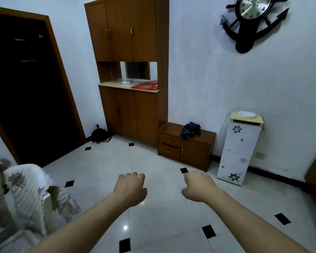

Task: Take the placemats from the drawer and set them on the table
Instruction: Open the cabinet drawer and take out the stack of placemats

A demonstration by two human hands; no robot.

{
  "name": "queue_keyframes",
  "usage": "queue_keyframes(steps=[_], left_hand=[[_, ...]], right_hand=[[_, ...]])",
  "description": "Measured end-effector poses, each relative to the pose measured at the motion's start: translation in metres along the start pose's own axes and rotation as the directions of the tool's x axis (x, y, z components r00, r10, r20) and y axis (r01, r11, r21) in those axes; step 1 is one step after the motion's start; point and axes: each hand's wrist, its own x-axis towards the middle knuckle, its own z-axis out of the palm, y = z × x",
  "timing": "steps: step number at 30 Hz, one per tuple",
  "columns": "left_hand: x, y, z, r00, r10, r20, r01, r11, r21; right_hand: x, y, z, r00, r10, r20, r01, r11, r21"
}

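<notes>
A low brown cabinet (195, 143) stands against the far wall, with two shut drawers, the upper drawer (170, 140) above the lower drawer (169, 151). No placemats are visible. My left hand (130, 188) and my right hand (199, 185) are stretched out over the tiled floor, well short of the cabinet. Both have the fingers curled in and hold nothing.
A tall wooden cupboard (130, 106) with a red item on its counter stands left of the low cabinet. A dark cloth (191, 130) lies on the low cabinet. A white water dispenser (239, 148) is on the right, a covered chair (26, 194) at the left, a dark doorway (26, 88) beyond.
</notes>
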Motion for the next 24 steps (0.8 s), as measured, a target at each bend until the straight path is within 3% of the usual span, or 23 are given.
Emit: queue_keyframes(steps=[10,24], left_hand=[[0.197,-0.032,0.022,0.996,-0.078,0.030,0.080,0.995,-0.066],[0.515,-0.162,0.086,0.997,0.042,0.059,-0.038,0.997,-0.074]], right_hand=[[0.218,0.054,-0.018,0.996,-0.084,0.021,0.084,0.996,-0.006],[0.526,0.051,-0.015,0.996,0.030,0.086,-0.033,0.999,0.035]])
